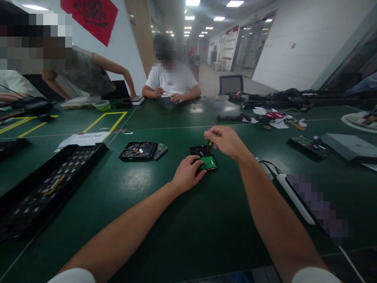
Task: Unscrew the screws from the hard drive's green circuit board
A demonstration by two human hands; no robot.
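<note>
We lean over a green table (pixel 176 220); our left hand (pixel 189 173) steadies the hard drive (pixel 208 162) before us, our right hand (pixel 225 142) grasping a screwdriver (pixel 210 144) above it. Beyond, a person in white (pixel 171 80) sits; a red poster (pixel 93 15) bears dark characters we cannot read.

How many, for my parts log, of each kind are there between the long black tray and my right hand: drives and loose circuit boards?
Drives: 2 (black-cased drive, green-boarded drive)
Loose circuit boards: 1
Total: 3
</note>
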